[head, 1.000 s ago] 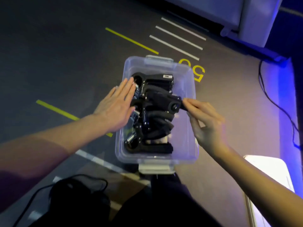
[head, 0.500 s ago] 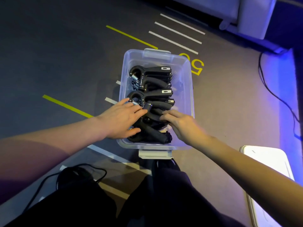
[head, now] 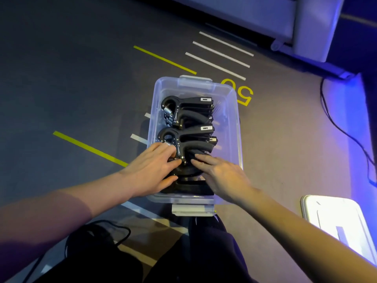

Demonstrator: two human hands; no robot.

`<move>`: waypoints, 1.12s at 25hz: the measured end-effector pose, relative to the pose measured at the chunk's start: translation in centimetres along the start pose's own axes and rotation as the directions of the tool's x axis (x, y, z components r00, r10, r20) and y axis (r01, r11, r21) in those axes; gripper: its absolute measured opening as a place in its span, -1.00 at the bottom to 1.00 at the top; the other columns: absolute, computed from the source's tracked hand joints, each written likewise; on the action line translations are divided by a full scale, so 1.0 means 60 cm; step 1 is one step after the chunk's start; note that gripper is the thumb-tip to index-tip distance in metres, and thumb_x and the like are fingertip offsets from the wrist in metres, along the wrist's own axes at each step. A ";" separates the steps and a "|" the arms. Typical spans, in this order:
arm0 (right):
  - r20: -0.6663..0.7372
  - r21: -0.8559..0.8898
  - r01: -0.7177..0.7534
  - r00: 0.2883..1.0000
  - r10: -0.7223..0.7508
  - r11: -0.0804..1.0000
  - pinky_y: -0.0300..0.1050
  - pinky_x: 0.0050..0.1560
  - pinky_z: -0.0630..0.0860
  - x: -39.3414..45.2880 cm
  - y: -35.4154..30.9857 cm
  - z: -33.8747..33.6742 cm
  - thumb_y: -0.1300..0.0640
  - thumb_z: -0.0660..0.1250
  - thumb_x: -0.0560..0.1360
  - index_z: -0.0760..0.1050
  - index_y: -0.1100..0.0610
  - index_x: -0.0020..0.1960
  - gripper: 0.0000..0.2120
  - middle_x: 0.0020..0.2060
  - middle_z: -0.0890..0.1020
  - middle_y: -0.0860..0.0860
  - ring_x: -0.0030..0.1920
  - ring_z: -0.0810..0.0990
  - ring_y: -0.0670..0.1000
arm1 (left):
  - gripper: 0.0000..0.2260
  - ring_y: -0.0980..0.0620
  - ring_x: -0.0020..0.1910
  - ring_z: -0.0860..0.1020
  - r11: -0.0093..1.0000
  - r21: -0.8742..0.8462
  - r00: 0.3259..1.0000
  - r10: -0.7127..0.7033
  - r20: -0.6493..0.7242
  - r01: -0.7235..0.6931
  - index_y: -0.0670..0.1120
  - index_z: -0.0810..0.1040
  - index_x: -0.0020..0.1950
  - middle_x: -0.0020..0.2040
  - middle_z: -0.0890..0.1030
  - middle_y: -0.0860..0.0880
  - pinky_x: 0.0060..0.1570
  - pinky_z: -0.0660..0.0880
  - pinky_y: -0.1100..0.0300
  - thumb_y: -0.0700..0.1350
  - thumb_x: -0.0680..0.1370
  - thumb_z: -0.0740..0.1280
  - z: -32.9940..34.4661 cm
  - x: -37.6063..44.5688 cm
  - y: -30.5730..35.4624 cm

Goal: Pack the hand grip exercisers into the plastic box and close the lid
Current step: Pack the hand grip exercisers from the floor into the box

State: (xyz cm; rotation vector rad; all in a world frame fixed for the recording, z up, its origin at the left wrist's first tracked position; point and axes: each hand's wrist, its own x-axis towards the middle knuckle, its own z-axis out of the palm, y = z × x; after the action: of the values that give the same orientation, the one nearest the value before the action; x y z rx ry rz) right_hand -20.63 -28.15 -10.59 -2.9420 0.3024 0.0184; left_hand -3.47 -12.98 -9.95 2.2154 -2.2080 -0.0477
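**Dark marked floor, hands settling grippers in a clear box**

Dark grey floor (head: 81, 78) crossed by yellow and white painted lines, lit purple-blue from the right. Nearest, dark trouser legs (head: 204, 252) and a black cable (head: 114, 231) at the bottom edge. Just beyond, a clear plastic box (head: 232, 123) standing open, its near latch (head: 192, 210) hanging down. Left hand (head: 151, 172) spread flat, fingers loosely apart, pressing on the nearest black hand grip exercisers (head: 189, 129); right hand (head: 222, 176) likewise open and flat, fingertips touching the same pile, gripping nothing. Several exercisers nested on edge along the left side of the box, steel springs (head: 168, 113) showing at the left. White lid (head: 336, 223) lying well apart on the floor to the right. Farther off, a yellow "50" (head: 242, 92) painted beside the box, then white furniture (head: 295, 21) at the back.

Likely step: levelling the pile before lidding. Best done by pressing handles down evenly, tucking stray ends below the rim, keeping springs clear of the walls, then fetching the lid with the right hand.
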 end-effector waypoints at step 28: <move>-0.196 0.521 -0.428 0.783 0.591 0.739 -0.52 0.10 0.25 0.055 -0.029 -0.048 0.48 0.11 0.48 0.38 0.17 0.39 -0.47 0.35 0.37 -0.14 0.32 0.41 -0.05 | -0.02 -0.12 -0.30 0.40 0.585 -0.465 0.706 -0.696 0.132 0.664 0.25 -0.42 0.39 -0.13 0.33 -0.08 -0.31 0.35 0.02 -0.35 0.43 0.28 -0.018 -0.017 -0.070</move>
State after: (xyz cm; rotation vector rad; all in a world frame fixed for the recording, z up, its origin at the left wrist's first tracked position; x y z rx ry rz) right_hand -17.05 -27.65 -7.57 -2.2869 1.0296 -0.4462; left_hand 0.74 -11.93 -8.99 2.5150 -0.9885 -0.4700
